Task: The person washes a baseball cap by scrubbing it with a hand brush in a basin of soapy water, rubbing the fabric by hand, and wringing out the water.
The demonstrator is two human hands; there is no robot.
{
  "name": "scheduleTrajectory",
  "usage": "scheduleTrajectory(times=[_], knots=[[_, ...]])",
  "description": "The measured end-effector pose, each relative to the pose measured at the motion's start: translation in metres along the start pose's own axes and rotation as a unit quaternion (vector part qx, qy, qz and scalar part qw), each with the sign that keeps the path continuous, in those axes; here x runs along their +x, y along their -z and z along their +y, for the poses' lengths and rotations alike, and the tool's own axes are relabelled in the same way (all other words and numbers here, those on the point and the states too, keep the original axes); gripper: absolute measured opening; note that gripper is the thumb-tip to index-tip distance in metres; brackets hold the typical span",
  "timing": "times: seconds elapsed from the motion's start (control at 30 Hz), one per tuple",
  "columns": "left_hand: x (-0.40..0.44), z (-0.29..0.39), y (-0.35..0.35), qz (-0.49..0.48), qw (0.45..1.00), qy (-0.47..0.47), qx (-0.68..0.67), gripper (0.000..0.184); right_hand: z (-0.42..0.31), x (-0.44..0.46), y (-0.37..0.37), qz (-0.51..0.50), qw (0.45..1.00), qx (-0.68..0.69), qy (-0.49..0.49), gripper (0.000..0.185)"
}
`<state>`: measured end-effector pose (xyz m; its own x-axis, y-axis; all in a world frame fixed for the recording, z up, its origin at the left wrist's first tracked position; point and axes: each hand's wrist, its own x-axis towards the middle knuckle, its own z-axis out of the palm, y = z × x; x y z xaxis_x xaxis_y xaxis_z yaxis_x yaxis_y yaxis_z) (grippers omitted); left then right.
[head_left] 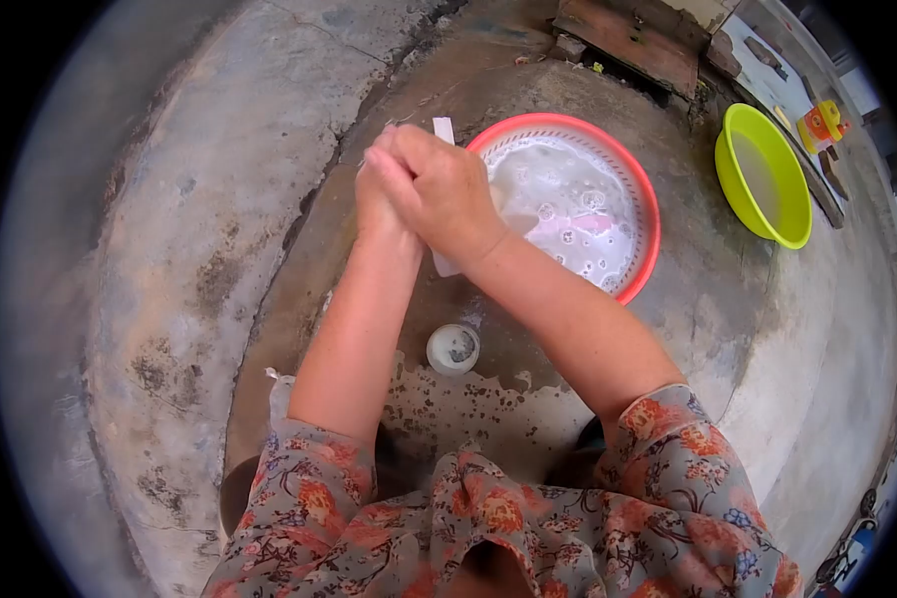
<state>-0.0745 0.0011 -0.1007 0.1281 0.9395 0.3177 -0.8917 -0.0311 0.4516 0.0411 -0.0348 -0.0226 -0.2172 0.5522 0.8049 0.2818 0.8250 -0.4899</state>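
My left hand (376, 204) and my right hand (447, 189) are pressed together, fingers closed around each other, just left of a red-rimmed basin (651, 214). Whatever lies between the palms, if anything, is hidden. Behind the hands a flat white piece (444, 130) shows above and below them; its kind cannot be made out. Cloudy, foamy water (558, 179) fills the basin, and a pink item (593, 223) shows in it. A small round white container (453, 349) stands on the ground below my hands.
At the right is a lime-green basin (795, 204), tilted in view, with a yellow and red container (820, 127) beside it. A rusty brown board (633, 45) lies at the top. Cracked, stained concrete (209, 199) runs along the left.
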Motion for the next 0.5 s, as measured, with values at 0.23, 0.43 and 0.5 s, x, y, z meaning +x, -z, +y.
scheduleTrajectory(times=[0.23,0.43,0.5], knots=[[0.01,-0.035,-0.094,0.401,0.893,0.092,0.18,0.021,0.057,0.012,0.019,-0.046,0.971,-0.069,-0.224,0.028],[0.011,-0.029,-0.105,0.464,0.869,0.084,0.149,0.021,0.035,0.005,0.001,-0.046,0.994,-0.043,-0.094,0.031],[0.006,-0.04,-0.102,0.383,0.903,0.084,0.177,0.022,0.064,0.018,0.018,-0.081,0.956,-0.116,-0.256,0.03]])
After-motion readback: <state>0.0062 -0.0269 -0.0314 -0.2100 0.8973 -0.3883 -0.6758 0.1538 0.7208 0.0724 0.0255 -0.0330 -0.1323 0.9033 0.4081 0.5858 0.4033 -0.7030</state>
